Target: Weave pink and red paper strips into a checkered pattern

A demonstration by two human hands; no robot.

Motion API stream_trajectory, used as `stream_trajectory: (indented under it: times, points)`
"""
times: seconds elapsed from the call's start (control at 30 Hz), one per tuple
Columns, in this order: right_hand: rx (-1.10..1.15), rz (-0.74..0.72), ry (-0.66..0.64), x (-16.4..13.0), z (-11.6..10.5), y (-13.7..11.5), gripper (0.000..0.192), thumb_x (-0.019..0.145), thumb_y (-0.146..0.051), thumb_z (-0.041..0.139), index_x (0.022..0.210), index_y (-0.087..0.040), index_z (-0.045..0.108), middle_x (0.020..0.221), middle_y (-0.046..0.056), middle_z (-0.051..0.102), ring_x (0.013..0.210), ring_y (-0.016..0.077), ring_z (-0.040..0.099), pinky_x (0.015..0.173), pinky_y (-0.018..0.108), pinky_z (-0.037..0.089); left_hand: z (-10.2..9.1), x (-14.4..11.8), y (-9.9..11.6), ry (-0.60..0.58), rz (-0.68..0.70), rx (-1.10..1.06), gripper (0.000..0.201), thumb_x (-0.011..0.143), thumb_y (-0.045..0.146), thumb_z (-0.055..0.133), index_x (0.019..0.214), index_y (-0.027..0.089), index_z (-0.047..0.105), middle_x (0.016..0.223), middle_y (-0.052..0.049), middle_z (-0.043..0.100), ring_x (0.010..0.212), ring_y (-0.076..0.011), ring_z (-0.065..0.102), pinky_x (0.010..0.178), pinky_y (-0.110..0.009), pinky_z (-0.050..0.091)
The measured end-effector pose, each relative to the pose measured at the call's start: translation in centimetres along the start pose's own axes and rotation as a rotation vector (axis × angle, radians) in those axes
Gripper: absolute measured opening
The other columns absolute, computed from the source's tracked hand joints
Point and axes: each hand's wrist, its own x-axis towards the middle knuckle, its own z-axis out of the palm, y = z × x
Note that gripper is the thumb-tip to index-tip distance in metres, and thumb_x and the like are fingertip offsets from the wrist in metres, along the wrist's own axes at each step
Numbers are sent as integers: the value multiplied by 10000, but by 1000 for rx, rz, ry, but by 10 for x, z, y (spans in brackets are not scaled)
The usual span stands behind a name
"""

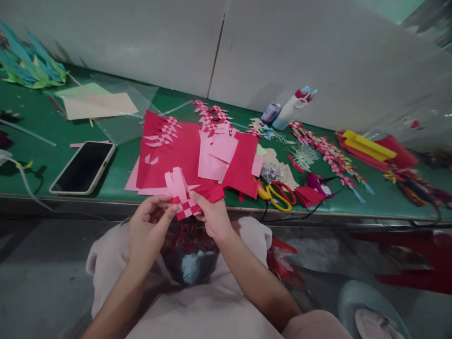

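Observation:
Between my hands, just over the table's front edge, is a woven paper piece (185, 205) of pink and red strips in a checker pattern. Pink strip ends stick up from it and red ones point to the right. My left hand (150, 219) pinches its left side between thumb and fingers. My right hand (213, 214) grips its right side, thumb on top and fingers underneath. Right behind the piece lie red paper sheets (169, 165) and pink paper sheets (208, 162). Several finished checkered paper pieces (165, 132) rest on them.
A phone (84, 167) lies at left on the green table (122, 181). Yellow-handled scissors (275, 195) are at right near the edge, beside a purple glue gun (318, 184). A white bottle (291, 110) stands by the wall. Woven paper strings (326, 153) and yellow paper (369, 145) lie farther right.

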Motion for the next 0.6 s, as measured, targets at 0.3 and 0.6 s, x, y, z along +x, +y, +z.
stream_trajectory:
  times: [0.3, 0.6]
  points:
    - [-14, -59, 15, -1, 5, -5, 358, 573, -340, 795, 845, -176, 630, 704, -23, 657, 528, 92, 564, 427, 189, 418, 1, 5, -15, -146, -213, -224, 430, 626, 345, 812, 949, 189, 574, 679, 30, 684, 622, -108, 644, 641, -214, 525]
    - [51, -39, -35, 3, 3, -3, 366, 605, -364, 797, 864, -162, 634, 629, -39, 611, 440, 58, 490, 365, 162, 354, 0, 3, -13, -76, -115, -111, 347, 620, 312, 805, 849, 204, 568, 665, 37, 655, 613, -110, 633, 620, -213, 521]
